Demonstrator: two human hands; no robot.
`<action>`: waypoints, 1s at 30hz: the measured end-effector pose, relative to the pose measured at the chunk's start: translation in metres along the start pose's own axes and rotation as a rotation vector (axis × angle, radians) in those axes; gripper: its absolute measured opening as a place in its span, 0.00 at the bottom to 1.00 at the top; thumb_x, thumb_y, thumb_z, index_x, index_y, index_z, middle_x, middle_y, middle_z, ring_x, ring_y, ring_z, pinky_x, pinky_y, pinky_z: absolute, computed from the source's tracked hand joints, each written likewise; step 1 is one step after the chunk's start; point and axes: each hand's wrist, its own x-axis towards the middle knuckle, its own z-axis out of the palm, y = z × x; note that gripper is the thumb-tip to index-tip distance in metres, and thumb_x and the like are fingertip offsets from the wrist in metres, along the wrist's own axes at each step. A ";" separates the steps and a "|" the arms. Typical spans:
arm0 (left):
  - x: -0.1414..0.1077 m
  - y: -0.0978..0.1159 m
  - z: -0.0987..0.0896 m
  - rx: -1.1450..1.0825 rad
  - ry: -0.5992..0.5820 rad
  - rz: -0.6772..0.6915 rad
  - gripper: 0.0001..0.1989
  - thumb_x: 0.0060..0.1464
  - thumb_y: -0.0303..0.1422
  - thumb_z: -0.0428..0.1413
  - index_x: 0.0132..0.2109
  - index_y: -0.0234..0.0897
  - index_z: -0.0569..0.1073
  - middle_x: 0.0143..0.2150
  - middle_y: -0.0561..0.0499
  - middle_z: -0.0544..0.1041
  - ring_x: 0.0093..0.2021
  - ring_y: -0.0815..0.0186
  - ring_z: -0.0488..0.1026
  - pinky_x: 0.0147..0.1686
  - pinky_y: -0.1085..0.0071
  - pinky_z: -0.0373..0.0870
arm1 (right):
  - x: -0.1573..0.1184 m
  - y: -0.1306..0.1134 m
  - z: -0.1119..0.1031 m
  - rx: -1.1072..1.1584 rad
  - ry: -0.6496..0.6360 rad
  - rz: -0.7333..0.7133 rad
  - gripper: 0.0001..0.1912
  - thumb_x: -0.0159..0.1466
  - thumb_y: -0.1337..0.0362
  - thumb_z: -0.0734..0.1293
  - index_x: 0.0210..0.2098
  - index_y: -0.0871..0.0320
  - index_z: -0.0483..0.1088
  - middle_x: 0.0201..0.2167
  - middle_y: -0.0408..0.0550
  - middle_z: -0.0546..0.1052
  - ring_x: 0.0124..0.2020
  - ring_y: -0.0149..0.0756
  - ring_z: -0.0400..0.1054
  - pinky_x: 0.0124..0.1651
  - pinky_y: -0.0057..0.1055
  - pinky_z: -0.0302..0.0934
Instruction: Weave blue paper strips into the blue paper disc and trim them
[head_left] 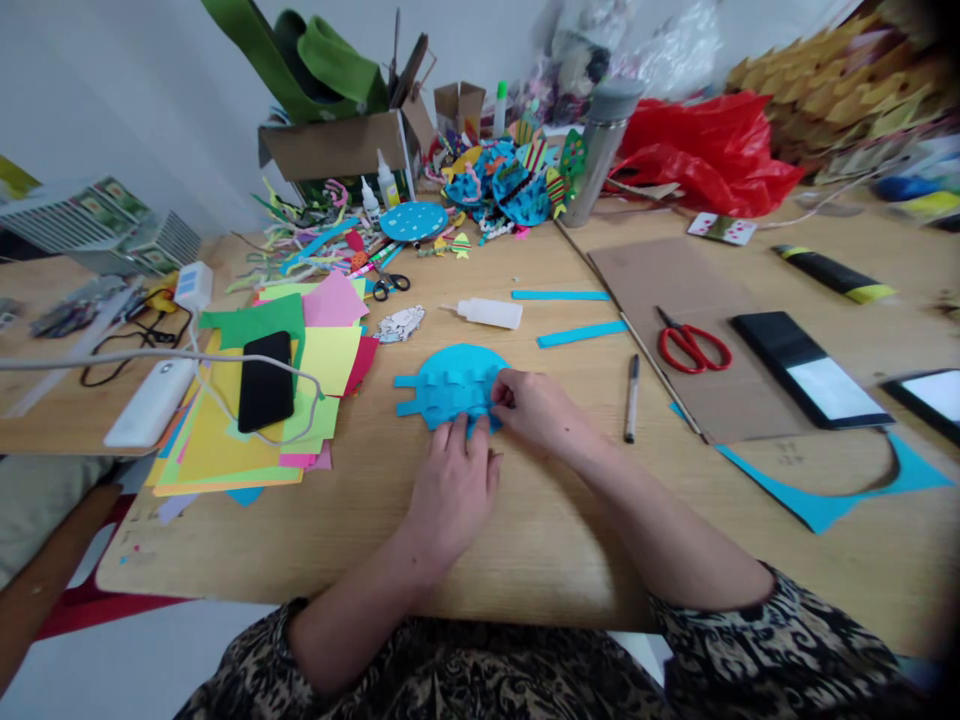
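Note:
On the wooden table in front of me lies a round blue paper piece (463, 362) with paper strips folded in ridges across it. Two strip ends (407, 394) stick out past its left edge. My left hand (454, 478) lies with its fingers stretched out and the tips on the lower edge of the paper. My right hand (534, 405) pinches at the right edge, thumb and forefinger together, probably around a strip's end that is mostly hidden. Just behind the paper a white glue bottle (489, 313) lies on its side. Two loose blue strips (581, 334) lie to the right of it.
A coloured paper stack (322, 350) with a black phone (266, 382) is at left. Red-handled scissors (691, 346) and another phone (814, 370) rest on cardboard (679, 275) at right, past a pen (632, 400). Craft pieces and a steel flask (596, 160) stand behind.

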 end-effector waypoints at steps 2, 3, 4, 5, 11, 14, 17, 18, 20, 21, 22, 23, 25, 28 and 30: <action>0.001 0.001 0.000 0.012 -0.005 0.003 0.21 0.62 0.35 0.47 0.59 0.29 0.64 0.53 0.36 0.69 0.53 0.52 0.64 0.53 0.53 0.66 | 0.000 0.000 0.000 -0.004 -0.001 0.004 0.06 0.54 0.74 0.64 0.30 0.59 0.69 0.27 0.48 0.76 0.29 0.33 0.69 0.31 0.26 0.56; 0.002 0.002 0.000 0.018 -0.012 0.000 0.21 0.62 0.35 0.47 0.59 0.30 0.64 0.53 0.36 0.69 0.52 0.52 0.64 0.52 0.53 0.66 | 0.000 0.000 0.001 -0.001 -0.001 0.006 0.06 0.54 0.74 0.64 0.30 0.59 0.69 0.28 0.48 0.76 0.29 0.34 0.69 0.31 0.26 0.56; 0.002 0.002 0.000 0.024 -0.021 -0.005 0.21 0.62 0.35 0.46 0.59 0.30 0.65 0.53 0.36 0.69 0.52 0.52 0.64 0.51 0.53 0.66 | 0.000 0.001 0.001 0.004 -0.003 0.009 0.06 0.54 0.74 0.64 0.30 0.59 0.69 0.27 0.48 0.76 0.29 0.34 0.69 0.31 0.26 0.56; 0.003 0.003 0.000 0.030 -0.030 -0.012 0.21 0.62 0.36 0.46 0.59 0.30 0.65 0.52 0.36 0.69 0.51 0.52 0.64 0.50 0.53 0.66 | 0.001 0.001 0.002 0.009 -0.005 0.012 0.06 0.54 0.74 0.64 0.30 0.59 0.69 0.27 0.48 0.76 0.29 0.34 0.69 0.31 0.26 0.55; 0.006 0.005 -0.001 0.065 -0.060 -0.031 0.20 0.61 0.36 0.47 0.56 0.32 0.69 0.48 0.37 0.69 0.47 0.51 0.64 0.46 0.53 0.67 | 0.001 0.003 0.002 0.015 -0.009 0.019 0.06 0.54 0.74 0.64 0.30 0.58 0.69 0.26 0.47 0.75 0.27 0.33 0.67 0.29 0.26 0.54; 0.007 0.005 -0.001 0.068 -0.067 -0.039 0.20 0.62 0.37 0.46 0.56 0.32 0.69 0.47 0.38 0.68 0.47 0.51 0.64 0.46 0.53 0.66 | 0.001 0.003 0.002 0.023 -0.005 0.023 0.07 0.54 0.75 0.64 0.30 0.59 0.69 0.26 0.46 0.75 0.27 0.32 0.67 0.29 0.26 0.54; 0.008 0.006 -0.001 0.068 -0.066 -0.042 0.21 0.62 0.38 0.46 0.56 0.32 0.69 0.47 0.38 0.68 0.47 0.51 0.63 0.46 0.54 0.66 | 0.001 0.003 0.001 0.021 -0.009 0.028 0.06 0.54 0.74 0.64 0.30 0.59 0.69 0.26 0.46 0.75 0.27 0.32 0.67 0.29 0.26 0.54; 0.008 0.006 0.000 0.070 -0.064 -0.042 0.21 0.62 0.39 0.46 0.56 0.32 0.69 0.48 0.38 0.68 0.47 0.51 0.63 0.46 0.54 0.66 | 0.001 0.002 0.001 0.019 -0.011 0.030 0.06 0.54 0.74 0.64 0.30 0.59 0.69 0.26 0.46 0.75 0.27 0.32 0.67 0.29 0.26 0.54; 0.007 0.005 0.000 0.076 -0.056 -0.045 0.22 0.62 0.39 0.46 0.57 0.32 0.69 0.48 0.38 0.68 0.47 0.51 0.63 0.45 0.54 0.66 | 0.001 0.002 0.001 0.019 -0.016 0.035 0.06 0.54 0.74 0.64 0.30 0.59 0.69 0.26 0.46 0.75 0.27 0.32 0.67 0.29 0.25 0.54; 0.007 0.006 0.001 0.079 -0.050 -0.046 0.22 0.62 0.39 0.46 0.57 0.31 0.68 0.48 0.38 0.68 0.47 0.51 0.63 0.45 0.54 0.67 | 0.001 0.003 0.001 0.024 -0.017 0.035 0.06 0.54 0.74 0.64 0.30 0.59 0.69 0.26 0.46 0.75 0.27 0.32 0.67 0.29 0.25 0.54; 0.007 0.006 0.001 0.081 -0.043 -0.046 0.22 0.62 0.39 0.46 0.57 0.31 0.68 0.47 0.37 0.68 0.47 0.51 0.63 0.44 0.54 0.67 | 0.001 0.003 0.002 0.028 -0.016 0.033 0.06 0.54 0.74 0.64 0.30 0.59 0.69 0.26 0.46 0.75 0.27 0.32 0.67 0.29 0.25 0.54; 0.007 0.006 0.001 0.084 -0.037 -0.045 0.23 0.62 0.39 0.46 0.58 0.30 0.68 0.47 0.37 0.68 0.47 0.51 0.63 0.44 0.54 0.67 | 0.001 0.003 0.002 0.032 -0.014 0.029 0.06 0.54 0.74 0.64 0.30 0.59 0.69 0.26 0.46 0.75 0.27 0.32 0.67 0.29 0.25 0.54; 0.008 0.006 0.002 0.088 -0.028 -0.044 0.23 0.62 0.40 0.46 0.58 0.29 0.68 0.47 0.37 0.68 0.47 0.51 0.63 0.44 0.54 0.67 | 0.002 0.003 0.002 0.039 -0.012 0.022 0.06 0.54 0.74 0.64 0.30 0.59 0.69 0.25 0.46 0.75 0.26 0.32 0.66 0.29 0.25 0.54; 0.007 0.006 0.003 0.094 -0.026 -0.044 0.23 0.62 0.40 0.46 0.57 0.28 0.68 0.46 0.37 0.68 0.47 0.51 0.63 0.44 0.54 0.66 | 0.002 0.004 0.002 0.041 -0.014 0.021 0.05 0.54 0.74 0.64 0.30 0.59 0.68 0.25 0.46 0.75 0.26 0.32 0.66 0.29 0.25 0.54; 0.007 0.006 0.003 0.097 -0.025 -0.042 0.23 0.62 0.40 0.46 0.57 0.28 0.68 0.47 0.37 0.68 0.47 0.51 0.63 0.44 0.54 0.66 | 0.002 0.003 0.002 0.046 -0.019 0.022 0.06 0.54 0.74 0.64 0.30 0.59 0.68 0.26 0.46 0.75 0.27 0.32 0.67 0.29 0.25 0.54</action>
